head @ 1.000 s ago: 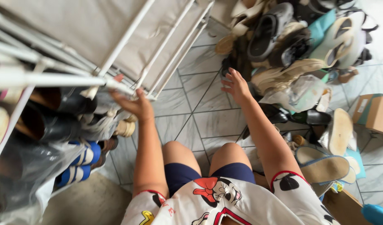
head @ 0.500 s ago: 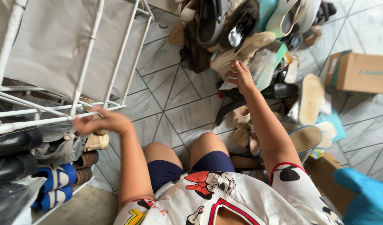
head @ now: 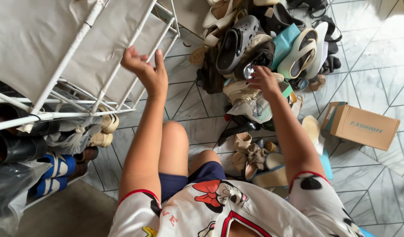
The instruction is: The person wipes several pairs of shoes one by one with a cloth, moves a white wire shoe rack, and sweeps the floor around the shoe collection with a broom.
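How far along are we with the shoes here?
Done: a few pairs sit on the white rack's lower shelves, including blue-and-white sandals. In hand: nothing held; the right hand reaches into the shoe pile, the left hand is open beside the rack. Left: most shoes lie piled on the tiled floor.

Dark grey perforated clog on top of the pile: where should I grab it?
Take the dark grey clog by its open heel rim, coming from above on the near side. It lies sole down atop the shoe pile, opening upward, close to the right hand.
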